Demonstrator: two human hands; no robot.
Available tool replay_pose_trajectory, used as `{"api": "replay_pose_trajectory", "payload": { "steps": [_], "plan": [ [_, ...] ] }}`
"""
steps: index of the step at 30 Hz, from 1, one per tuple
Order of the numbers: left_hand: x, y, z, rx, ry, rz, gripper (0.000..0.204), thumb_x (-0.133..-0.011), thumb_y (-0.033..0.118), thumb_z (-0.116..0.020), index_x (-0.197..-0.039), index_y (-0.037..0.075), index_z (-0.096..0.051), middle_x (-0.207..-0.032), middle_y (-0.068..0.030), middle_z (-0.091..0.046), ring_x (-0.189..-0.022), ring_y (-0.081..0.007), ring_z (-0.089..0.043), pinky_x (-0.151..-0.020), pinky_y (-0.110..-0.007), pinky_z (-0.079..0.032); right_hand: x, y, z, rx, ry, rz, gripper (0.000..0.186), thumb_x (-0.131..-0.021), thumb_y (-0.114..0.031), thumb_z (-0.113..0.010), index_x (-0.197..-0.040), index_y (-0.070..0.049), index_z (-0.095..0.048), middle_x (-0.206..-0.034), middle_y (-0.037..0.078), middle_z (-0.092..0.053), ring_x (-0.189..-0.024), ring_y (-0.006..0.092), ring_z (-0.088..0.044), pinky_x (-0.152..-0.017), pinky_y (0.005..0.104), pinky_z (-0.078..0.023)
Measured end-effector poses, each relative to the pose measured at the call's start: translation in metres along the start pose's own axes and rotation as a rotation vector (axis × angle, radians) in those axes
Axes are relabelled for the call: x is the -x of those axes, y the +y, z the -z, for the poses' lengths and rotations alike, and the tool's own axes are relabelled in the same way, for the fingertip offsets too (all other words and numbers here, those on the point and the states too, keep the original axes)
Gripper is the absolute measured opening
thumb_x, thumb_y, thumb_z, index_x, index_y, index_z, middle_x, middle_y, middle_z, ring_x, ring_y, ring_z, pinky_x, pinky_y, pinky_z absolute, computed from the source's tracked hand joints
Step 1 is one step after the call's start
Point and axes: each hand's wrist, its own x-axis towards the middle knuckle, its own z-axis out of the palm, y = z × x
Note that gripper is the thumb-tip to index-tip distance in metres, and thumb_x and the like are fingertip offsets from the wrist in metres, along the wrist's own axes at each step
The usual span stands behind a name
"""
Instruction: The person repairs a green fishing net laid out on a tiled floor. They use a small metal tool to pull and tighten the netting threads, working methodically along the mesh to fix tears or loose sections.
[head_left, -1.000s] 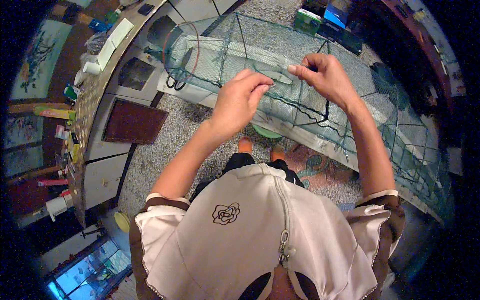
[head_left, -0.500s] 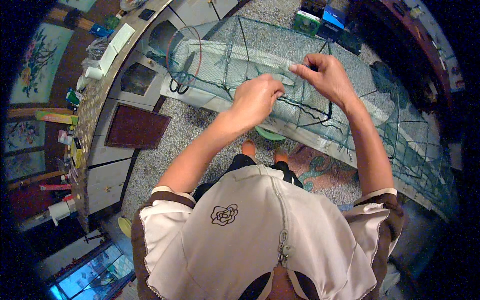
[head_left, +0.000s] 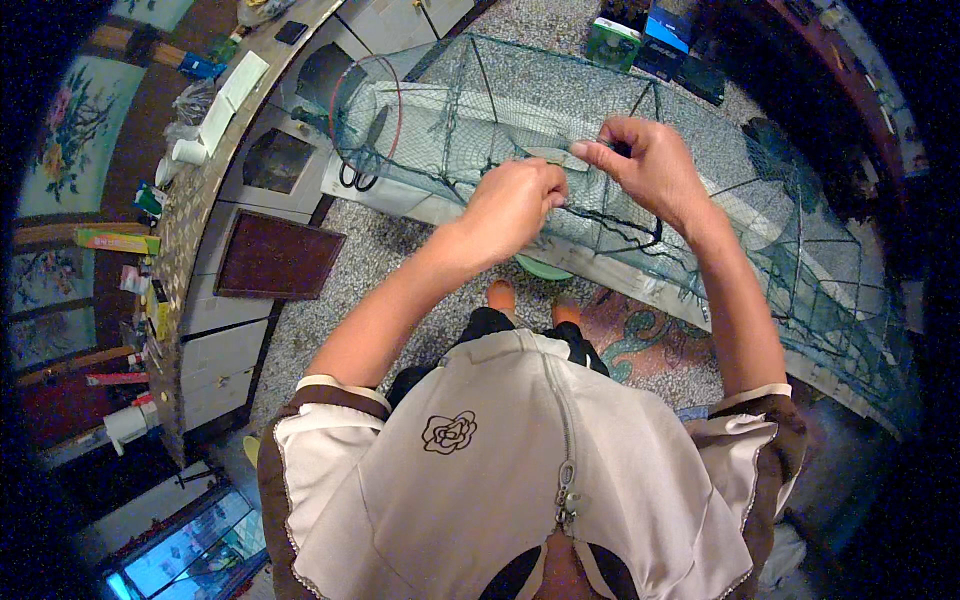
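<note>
A long green mesh cage (head_left: pixel 460 100) with dark frames and a red hoop (head_left: pixel 398 95) lies across a pale bench (head_left: pixel 400 200). My left hand (head_left: pixel 515 205) is closed in a pinch at the dark cord along the cage's near side; what it holds is too small to make out. Higher and to the right, my right hand (head_left: pixel 655 170) pinches with thumb and forefinger above the mesh, at a pale thin piece that I cannot identify. Black-handled scissors (head_left: pixel 358 175) rest at the cage's left end, beside the hoop.
A cluttered counter (head_left: pixel 220 150) with papers and cups runs along the left, above grey cabinets (head_left: pixel 220 340), with a maroon board (head_left: pixel 275 255) against them. Boxes (head_left: pixel 650 45) stand behind the cage. A green basin (head_left: pixel 540 268) sits under the bench, near my feet.
My left hand has moved right along the cage and turned more knuckles-up. My right hand has dropped slightly toward me since half a second ago, still pinched.
</note>
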Motion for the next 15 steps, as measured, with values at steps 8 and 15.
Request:
{"api": "replay_pose_trajectory", "payload": {
  "steps": [8, 15],
  "plan": [
    [0.009, -0.003, -0.014, 0.042, 0.096, -0.029, 0.008, -0.077, 0.007, -0.062, -0.084, 0.004, -0.06, -0.077, -0.016, -0.057, -0.074, -0.0362, -0.057, -0.064, -0.042, -0.045, 0.024, -0.006, 0.006, -0.53, -0.084, -0.169, 0.032, -0.088, -0.034, -0.055, -0.087, -0.005, -0.068, -0.077, 0.008, -0.065, -0.05, 0.0124, -0.052, -0.047, 0.0281, -0.042],
    [0.009, -0.001, -0.013, 0.037, 0.115, -0.044, 0.009, -0.077, 0.006, -0.062, -0.086, 0.004, -0.061, -0.078, -0.0159, -0.057, -0.075, -0.036, -0.057, -0.065, -0.042, -0.045, 0.04, 0.006, 0.016, -1.037, 0.047, -0.335, 0.035, -0.095, -0.034, -0.044, -0.109, -0.005, -0.058, -0.08, 0.005, -0.064, -0.047, 0.0037, -0.043, -0.041, 0.0168, -0.03]
  ]
}}
